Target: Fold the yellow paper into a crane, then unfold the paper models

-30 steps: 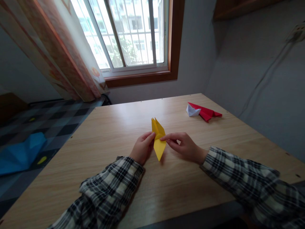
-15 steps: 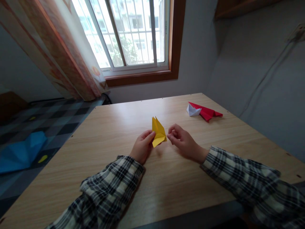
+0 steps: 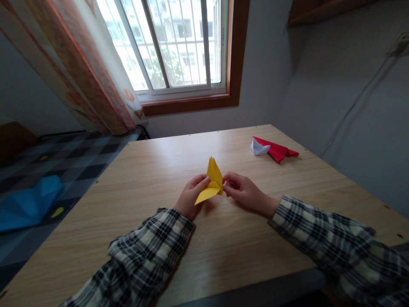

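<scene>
A folded yellow paper is held just above the wooden table, its point standing up and a lower flap bent out toward the left. My left hand pinches it from the left side. My right hand pinches its right edge with fingertips. Both sleeves are black-and-white plaid.
A small white folded paper and a red folded paper lie at the table's far right. A window and a curtain are behind. A blue sheet lies on the checked floor to the left. A grey wall runs along the right.
The lower point of the yellow paper has been folded up and out to the left. My right hand let go briefly, then came back to pinch the right edge.
</scene>
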Tool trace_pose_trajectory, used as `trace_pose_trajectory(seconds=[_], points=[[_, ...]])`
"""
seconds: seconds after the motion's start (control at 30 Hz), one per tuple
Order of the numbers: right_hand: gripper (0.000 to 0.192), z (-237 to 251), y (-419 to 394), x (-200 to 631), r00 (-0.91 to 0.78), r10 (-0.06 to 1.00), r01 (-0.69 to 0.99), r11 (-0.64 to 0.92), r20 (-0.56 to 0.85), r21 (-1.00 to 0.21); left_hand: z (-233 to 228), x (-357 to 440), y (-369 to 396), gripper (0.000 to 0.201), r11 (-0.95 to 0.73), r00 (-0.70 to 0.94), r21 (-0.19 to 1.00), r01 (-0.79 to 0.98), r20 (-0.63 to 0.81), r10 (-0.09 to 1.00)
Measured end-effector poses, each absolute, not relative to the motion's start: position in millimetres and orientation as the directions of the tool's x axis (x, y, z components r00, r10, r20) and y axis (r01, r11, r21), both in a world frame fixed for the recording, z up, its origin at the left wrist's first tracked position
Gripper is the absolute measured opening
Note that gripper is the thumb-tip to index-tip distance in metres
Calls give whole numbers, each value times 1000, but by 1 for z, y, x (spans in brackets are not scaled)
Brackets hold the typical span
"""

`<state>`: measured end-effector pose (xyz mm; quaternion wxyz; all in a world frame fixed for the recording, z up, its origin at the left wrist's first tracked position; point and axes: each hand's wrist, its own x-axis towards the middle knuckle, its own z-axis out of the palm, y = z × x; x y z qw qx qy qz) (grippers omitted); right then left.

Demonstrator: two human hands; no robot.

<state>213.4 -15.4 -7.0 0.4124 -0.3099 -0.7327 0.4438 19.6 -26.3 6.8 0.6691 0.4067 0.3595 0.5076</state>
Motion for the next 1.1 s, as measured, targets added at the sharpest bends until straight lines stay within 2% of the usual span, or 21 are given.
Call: trace_pose_trajectory(seconds=[0.1, 0.17, 0.27, 0.4, 0.53, 0.67, 0.73, 0.87, 0.97, 1.1], points=[[9, -9, -13, 212, -445, 825, 58, 416, 350, -907, 9, 22, -27, 35, 136, 195, 928, -348, -70, 978], [9, -9, -11, 211, -396, 847, 29, 396, 353, -918, 8, 22, -27, 38, 80, 116, 931, -355, -41, 992], [10, -9, -10, 210, -292, 884, 0, 383, 366, -924, 3, 19, -27, 32, 3, 38, 955, -297, 9, 999], [8, -6, -10, 210, -209, 891, 42, 419, 402, -907, 0, 17, -29, 28, -119, 156, 990, -73, 129, 979], [4, -2, -13, 208, -266, 872, 103, 450, 412, -887, 0, 19, -30, 44, -184, 230, 981, 54, 167, 959], [6, 2, -17, 206, -335, 838, 163, 502, 431, -849, 1, 19, -31, 48, -288, 239, 942, 174, 243, 940], [9, 3, -17, 206, -344, 829, 186, 519, 440, -834, 4, 18, -33, 43, -391, 238, 894, 218, 340, 910], [15, 3, -16, 206, -366, 815, 210, 542, 449, -814, 11, 17, -37, 18, -546, 246, 784, 297, 489, 837], [19, 3, -16, 206, -399, 798, 214, 560, 452, -800, 13, 17, -38, 22, -536, 241, 785, 311, 480, 843], [14, 5, -17, 206, -413, 772, 224, 601, 483, -768, 14, 17, -40, 23, -470, 225, 830, 301, 417, 881]])
